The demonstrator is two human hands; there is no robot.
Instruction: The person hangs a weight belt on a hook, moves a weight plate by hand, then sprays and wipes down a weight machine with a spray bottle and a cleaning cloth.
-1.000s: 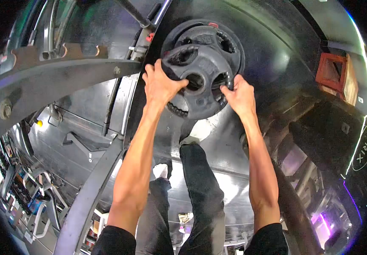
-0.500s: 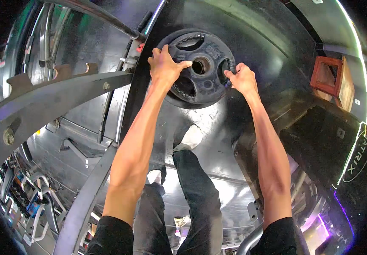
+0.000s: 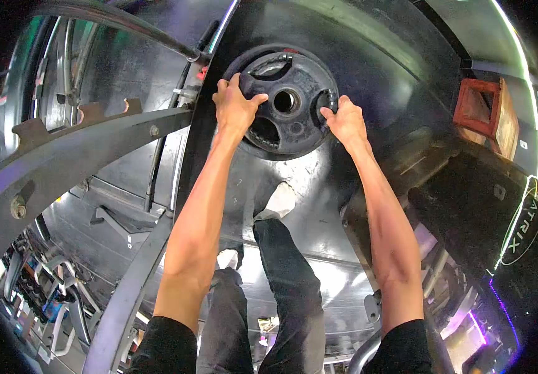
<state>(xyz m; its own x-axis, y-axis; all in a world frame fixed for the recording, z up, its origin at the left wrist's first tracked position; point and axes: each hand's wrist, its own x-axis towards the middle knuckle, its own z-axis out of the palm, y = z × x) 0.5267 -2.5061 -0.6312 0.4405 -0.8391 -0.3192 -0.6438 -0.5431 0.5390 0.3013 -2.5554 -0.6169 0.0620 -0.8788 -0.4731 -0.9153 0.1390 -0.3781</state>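
A black weight plate [image 3: 307, 81] with a round centre hole and grip slots lies under my two hands. My left hand [image 3: 236, 109] grips its left edge, thumb stretched over the face toward the hole. On the right rim, my right hand [image 3: 345, 122] is closed with its thumb at the grip slot. Behind this plate, a second dark disc [image 3: 236, 65] shows at the upper left, and a small red patch peeks out at the top. What lies between the two discs is hidden.
To my left runs a grey metal rack arm [image 3: 103, 128] with hook-shaped notches. A red-brown wooden box [image 3: 473, 111] stands at the right, near a dark panel lettered MATRIX [image 3: 521, 230]. My white shoe [image 3: 281, 199] is on the dark floor below the plate.
The front plate and both hands have shifted slightly left and down. More of the disc behind shows at the upper left, and the red patch has come into sight.
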